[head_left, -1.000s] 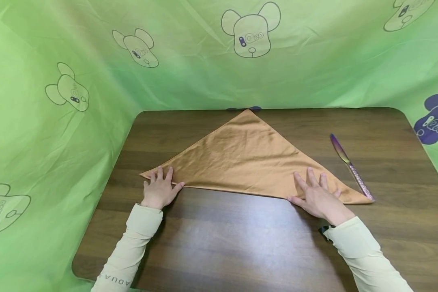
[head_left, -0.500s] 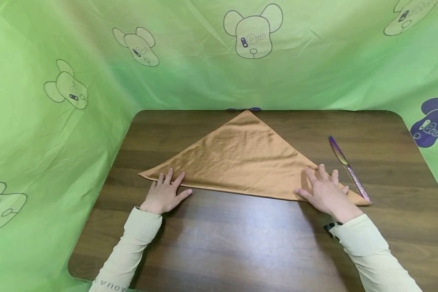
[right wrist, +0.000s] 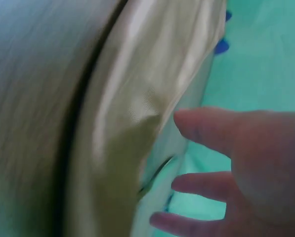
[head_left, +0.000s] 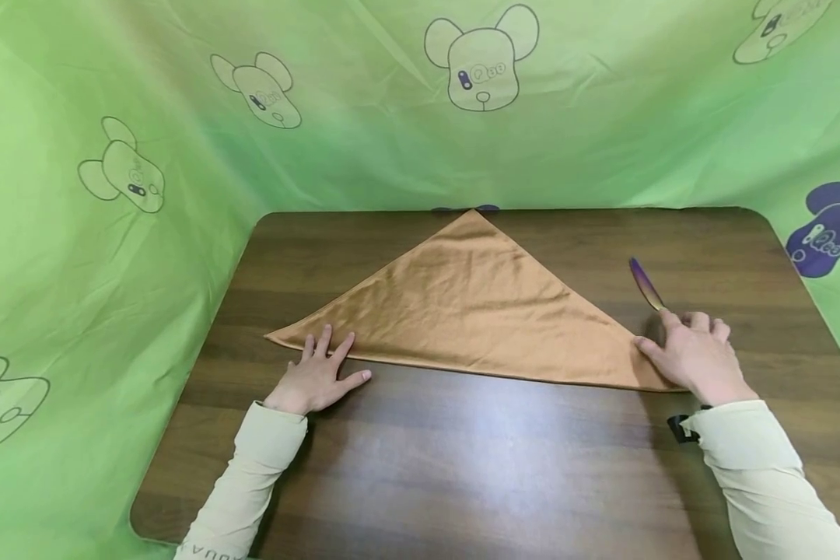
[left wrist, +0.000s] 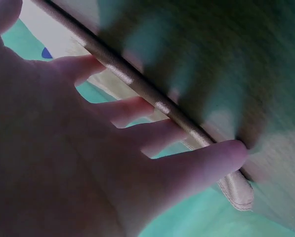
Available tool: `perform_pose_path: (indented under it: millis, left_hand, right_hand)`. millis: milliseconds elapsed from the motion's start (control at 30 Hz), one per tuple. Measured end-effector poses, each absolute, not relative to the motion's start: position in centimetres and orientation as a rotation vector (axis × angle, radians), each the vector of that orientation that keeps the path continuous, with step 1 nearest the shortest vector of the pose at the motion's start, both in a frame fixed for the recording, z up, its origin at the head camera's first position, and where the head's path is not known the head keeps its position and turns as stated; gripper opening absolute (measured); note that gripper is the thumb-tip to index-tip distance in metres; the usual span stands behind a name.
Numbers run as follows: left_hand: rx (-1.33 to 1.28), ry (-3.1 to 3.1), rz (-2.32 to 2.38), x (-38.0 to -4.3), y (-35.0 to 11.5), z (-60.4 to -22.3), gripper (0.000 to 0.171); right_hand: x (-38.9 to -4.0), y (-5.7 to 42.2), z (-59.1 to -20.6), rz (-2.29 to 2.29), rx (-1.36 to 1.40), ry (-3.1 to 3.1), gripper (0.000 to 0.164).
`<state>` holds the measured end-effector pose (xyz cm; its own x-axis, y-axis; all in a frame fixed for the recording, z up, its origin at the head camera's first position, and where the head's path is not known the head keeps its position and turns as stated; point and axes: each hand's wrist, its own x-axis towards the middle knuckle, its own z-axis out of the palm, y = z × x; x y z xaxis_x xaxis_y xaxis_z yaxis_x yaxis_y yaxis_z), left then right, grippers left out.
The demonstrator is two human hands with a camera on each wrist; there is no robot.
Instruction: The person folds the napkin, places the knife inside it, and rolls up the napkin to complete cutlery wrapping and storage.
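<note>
A copper-coloured satin napkin (head_left: 455,311) lies folded into a triangle, its long edge towards me and its tip at the back of the table. On its left corner rest the spread fingers of my left hand (head_left: 311,381); in the left wrist view they reach over the folded edge (left wrist: 152,91). Past the napkin's right side, my right hand (head_left: 703,358) hovers over a table knife, its fingers extended and apart in the right wrist view. The knife's purple-gold blade (head_left: 647,285) shows beyond the fingertips; the hand hides its glittery handle and the napkin's right corner.
The dark wooden table (head_left: 448,474) has rounded corners. A green cloth backdrop (head_left: 364,155) with bear-head prints hangs behind it and along both sides.
My right hand has left the napkin's right part and moved right, over the knife's handle. My left hand has slid slightly right along the edge. Napkin and knife lie as before.
</note>
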<state>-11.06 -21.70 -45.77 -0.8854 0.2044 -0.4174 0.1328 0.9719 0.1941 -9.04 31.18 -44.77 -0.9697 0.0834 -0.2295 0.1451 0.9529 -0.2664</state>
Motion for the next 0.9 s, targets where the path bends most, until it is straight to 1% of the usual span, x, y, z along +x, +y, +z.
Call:
perform_pose_path:
  millis: [100,233,467,600,733,900]
  left_hand:
    - [0.239,2.667,0.226,-11.1,-21.8,-45.7,0.083]
    - [0.224,2.646,0.239,-11.2,-21.8,-45.7,0.084]
    - [0.218,2.636,0.256,-11.2,-21.7,-45.9,0.083]
    - [0.22,2.636,0.256,-11.2,-21.7,-45.9,0.084]
    - [0.216,2.636,0.253,-11.1,-21.8,-46.0,0.087]
    - [0.213,2.632,0.253,-10.9,-21.8,-45.9,0.089]
  right_hand:
    - [-8.9,32.2,-45.1,-0.43,0.269,2.906,0.069]
    - [-8.9,33.0,-45.5,-0.43,0.336,2.919,0.057]
    - [-9.0,33.9,-46.1,-0.436,0.39,3.038,0.037]
    - [-9.3,34.2,-46.1,-0.456,0.356,3.109,0.029]
    - [-9.9,34.5,-46.1,-0.502,0.263,3.133,0.025]
    - [-10.5,34.8,-46.0,-0.533,0.236,3.087,0.027]
